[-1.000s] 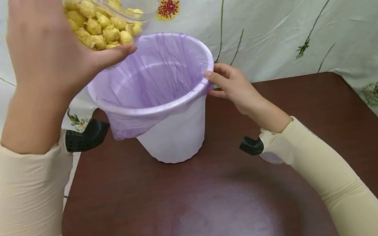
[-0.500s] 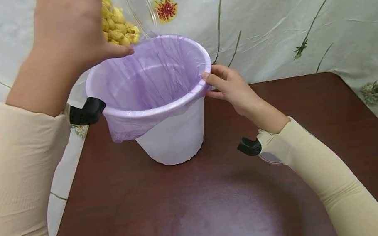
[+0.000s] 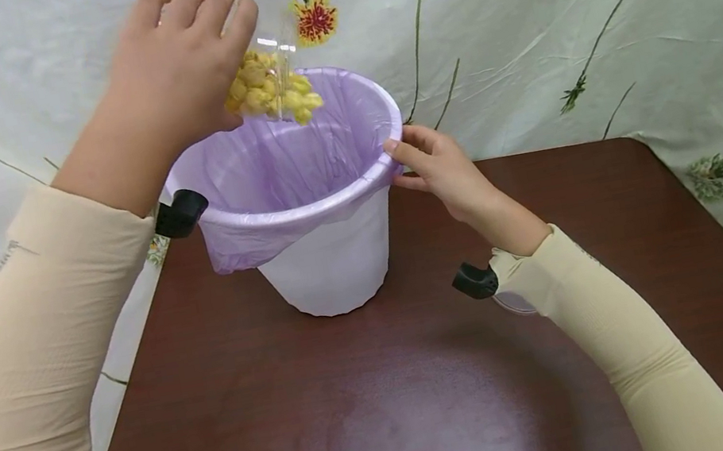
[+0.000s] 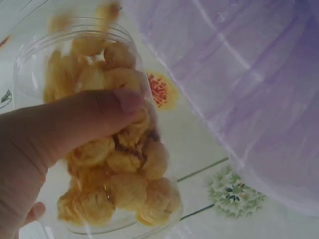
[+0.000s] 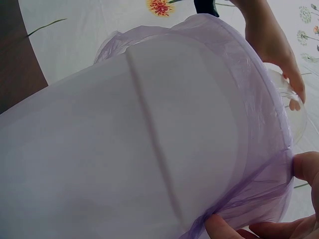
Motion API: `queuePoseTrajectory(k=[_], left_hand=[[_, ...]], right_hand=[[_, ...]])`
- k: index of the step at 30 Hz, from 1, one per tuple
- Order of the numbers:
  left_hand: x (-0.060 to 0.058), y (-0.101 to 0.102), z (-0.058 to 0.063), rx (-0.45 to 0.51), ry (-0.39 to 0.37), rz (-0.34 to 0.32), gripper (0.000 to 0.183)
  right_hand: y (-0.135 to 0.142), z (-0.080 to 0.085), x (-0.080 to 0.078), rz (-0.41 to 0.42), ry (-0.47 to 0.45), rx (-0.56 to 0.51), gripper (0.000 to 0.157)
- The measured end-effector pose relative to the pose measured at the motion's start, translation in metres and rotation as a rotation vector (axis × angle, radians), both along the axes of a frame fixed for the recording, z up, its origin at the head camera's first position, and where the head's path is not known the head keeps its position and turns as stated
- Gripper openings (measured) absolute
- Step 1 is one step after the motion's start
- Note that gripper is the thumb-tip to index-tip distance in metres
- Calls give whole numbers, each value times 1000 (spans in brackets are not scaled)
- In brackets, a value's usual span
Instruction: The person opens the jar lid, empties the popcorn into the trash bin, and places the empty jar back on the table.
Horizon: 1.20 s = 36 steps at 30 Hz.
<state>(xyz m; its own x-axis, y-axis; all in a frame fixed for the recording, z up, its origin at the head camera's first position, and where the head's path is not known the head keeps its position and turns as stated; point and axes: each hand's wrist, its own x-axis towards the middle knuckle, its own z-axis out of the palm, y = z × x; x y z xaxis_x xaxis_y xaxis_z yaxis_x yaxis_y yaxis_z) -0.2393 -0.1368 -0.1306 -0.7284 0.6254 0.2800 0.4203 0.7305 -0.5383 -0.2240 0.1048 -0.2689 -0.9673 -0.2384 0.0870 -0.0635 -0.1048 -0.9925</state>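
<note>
In the head view my left hand (image 3: pixel 179 80) holds a clear plastic jar (image 4: pixel 30 82) of yellow popcorn (image 3: pixel 257 86), tipped mouth-down over a white trash bin (image 3: pixel 333 271). Several popcorn pieces (image 3: pixel 303 97) are at the jar's mouth, above the bin's opening. The left wrist view shows my thumb (image 4: pixel 84 119) across the jar's side and blurred pieces by its rim. A purple trash bag (image 3: pixel 235 248) lines the bin and folds over its rim. My right hand (image 3: pixel 442 167) pinches that rim and bag at the right side, thumb on top.
The bin stands toward the back of a dark brown table (image 3: pixel 276 402). A clear round lid-like disc (image 3: pixel 515 303) lies partly hidden under my right forearm. Behind hangs a white flowered cloth (image 3: pixel 516 29). A black wrist camera (image 3: pixel 181 213) juts out near the bin's left rim.
My left hand has moved right and tilted the jar further down, from beside the bin to over its opening. Popcorn has slid out to the mouth. My right hand stays on the rim.
</note>
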Motion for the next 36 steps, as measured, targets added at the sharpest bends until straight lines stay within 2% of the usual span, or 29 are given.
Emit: queuePoseTrajectory(k=[5, 10, 14, 19, 23, 29, 32, 34, 36], left_hand=[[-3, -4, -7, -90, 167, -124, 78], [-5, -5, -8, -247, 341, -184, 71], [-5, -4, -9, -339, 416, -213, 68], [-4, -2, -9, -355, 398, -214, 67], [-4, -3, -11, -296, 359, -211, 63], [-1, -6, -17, -202, 292, -172, 61], [0, -7, -19, -174, 191, -131, 74], [0, -7, -20, -129, 96, -107, 85], [1, -7, -20, -79, -21, -56, 97]], right_hand=[[0, 0, 1, 5, 2, 3, 43], [-1, 0, 1, 6, 3, 4, 42], [-1, 1, 1, 2, -2, 2, 42], [-1, 1, 1, 2, -1, 0, 42], [-1, 1, 0, 3, 2, 1, 42], [0, 0, 0, 1, -2, 5, 43], [0, 0, 0, -4, -4, 2, 43], [0, 0, 1, -6, -6, 0, 43], [0, 0, 1, -7, -7, -2, 43]])
